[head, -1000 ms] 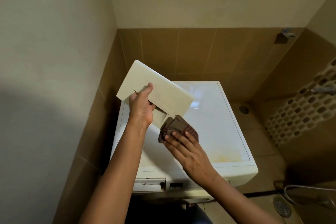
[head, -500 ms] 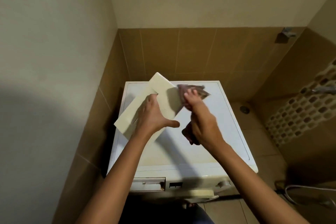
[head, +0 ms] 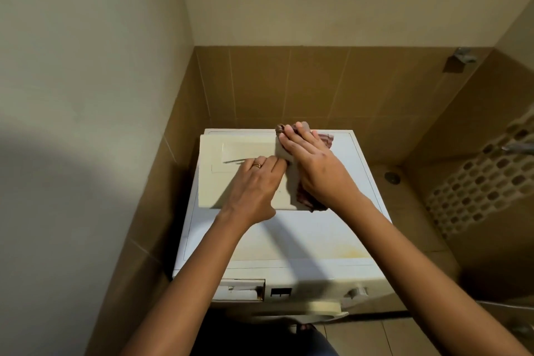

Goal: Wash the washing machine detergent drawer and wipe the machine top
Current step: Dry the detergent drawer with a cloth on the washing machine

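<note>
The cream detergent drawer (head: 239, 150) lies flat across the back left of the white washing machine top (head: 289, 243). My left hand (head: 254, 185) rests on the drawer's near right part with its fingers stretched along the surface and the thumb at the near edge. A brown striped cloth (head: 310, 201) wraps the drawer's right end. My right hand (head: 313, 165) covers that cloth and grips it, with a bunch of it at the fingertips by the far edge.
The open drawer slot (head: 242, 289) shows in the machine's front panel at the left. Tiled walls close in behind and to the left. On the right are a floor drain (head: 392, 177), a wall tap (head: 517, 149) and a wall valve (head: 462, 56).
The drawer went from being held tilted in the air to lying flat on the machine top. My right hand moved the cloth from its underside to its right end.
</note>
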Action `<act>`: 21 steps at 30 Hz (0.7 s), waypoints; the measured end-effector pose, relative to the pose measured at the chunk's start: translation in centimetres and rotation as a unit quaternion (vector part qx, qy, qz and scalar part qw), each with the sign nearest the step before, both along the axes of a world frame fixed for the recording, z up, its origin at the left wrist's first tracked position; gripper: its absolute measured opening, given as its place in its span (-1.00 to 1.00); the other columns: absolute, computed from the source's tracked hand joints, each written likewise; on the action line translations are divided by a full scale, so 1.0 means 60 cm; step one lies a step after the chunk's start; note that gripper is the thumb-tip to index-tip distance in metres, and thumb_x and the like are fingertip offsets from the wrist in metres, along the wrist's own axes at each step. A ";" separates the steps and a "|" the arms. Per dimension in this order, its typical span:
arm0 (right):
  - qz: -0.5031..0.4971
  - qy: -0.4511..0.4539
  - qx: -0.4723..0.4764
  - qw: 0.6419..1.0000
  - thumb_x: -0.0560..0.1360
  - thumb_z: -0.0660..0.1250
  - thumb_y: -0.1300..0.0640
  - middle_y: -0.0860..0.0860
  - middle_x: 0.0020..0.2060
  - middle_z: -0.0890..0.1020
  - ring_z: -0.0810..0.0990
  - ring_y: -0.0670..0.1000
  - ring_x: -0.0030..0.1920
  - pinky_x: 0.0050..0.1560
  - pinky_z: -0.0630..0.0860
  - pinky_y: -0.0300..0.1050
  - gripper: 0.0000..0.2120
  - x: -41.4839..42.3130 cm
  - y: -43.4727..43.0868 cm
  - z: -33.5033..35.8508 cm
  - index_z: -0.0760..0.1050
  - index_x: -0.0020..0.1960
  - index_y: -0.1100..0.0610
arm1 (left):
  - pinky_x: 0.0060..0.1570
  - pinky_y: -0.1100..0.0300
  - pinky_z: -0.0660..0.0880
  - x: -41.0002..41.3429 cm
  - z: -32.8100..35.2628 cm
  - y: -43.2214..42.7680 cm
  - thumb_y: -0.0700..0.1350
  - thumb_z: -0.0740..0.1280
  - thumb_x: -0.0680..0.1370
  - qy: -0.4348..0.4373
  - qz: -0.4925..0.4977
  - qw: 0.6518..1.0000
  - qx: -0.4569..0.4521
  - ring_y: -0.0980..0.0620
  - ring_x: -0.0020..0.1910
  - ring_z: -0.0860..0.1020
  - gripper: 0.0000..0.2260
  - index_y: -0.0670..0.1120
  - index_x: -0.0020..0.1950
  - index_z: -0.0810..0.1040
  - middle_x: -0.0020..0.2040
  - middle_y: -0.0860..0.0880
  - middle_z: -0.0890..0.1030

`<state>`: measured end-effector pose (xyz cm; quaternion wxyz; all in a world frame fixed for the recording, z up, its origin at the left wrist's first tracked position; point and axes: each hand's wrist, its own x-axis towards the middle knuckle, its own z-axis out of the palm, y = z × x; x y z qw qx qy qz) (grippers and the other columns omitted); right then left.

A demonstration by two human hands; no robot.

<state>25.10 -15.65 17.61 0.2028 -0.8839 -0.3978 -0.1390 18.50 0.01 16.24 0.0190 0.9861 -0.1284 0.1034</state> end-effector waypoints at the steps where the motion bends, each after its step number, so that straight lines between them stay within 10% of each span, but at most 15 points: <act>1: 0.018 0.004 -0.007 1.000 0.45 0.00 0.36 0.05 0.47 0.27 0.06 0.03 0.51 0.50 0.02 0.00 -0.41 0.002 -0.014 -0.003 0.28 0.47 0.18 | 0.00 0.10 0.43 -0.002 0.001 0.005 -0.14 0.55 0.14 0.005 -0.009 1.000 0.007 -0.05 -0.04 0.48 -0.34 -0.07 0.20 0.42 0.02 -0.01 0.51; 14: 0.185 -0.007 -0.061 0.981 0.56 0.21 0.34 0.16 0.40 0.39 0.26 0.04 0.46 0.48 0.07 -0.20 -0.63 0.061 0.015 0.049 0.41 0.36 0.26 | 0.38 0.13 0.20 -0.009 0.029 -0.022 -0.24 0.41 0.35 0.051 -0.205 0.959 0.188 -0.02 0.28 0.39 -0.23 -0.02 0.50 0.17 0.35 0.02 0.40; 21: 0.183 -0.028 0.018 0.983 0.53 0.26 0.30 0.08 0.01 0.64 0.44 0.10 0.19 0.10 0.50 -0.13 -0.83 0.040 -0.036 0.027 0.59 0.06 0.23 | 0.40 0.13 0.13 -0.013 0.034 0.000 -0.24 0.35 0.43 0.060 -0.190 0.953 0.228 -0.03 0.35 0.31 -0.29 0.00 0.51 0.11 0.40 0.00 0.34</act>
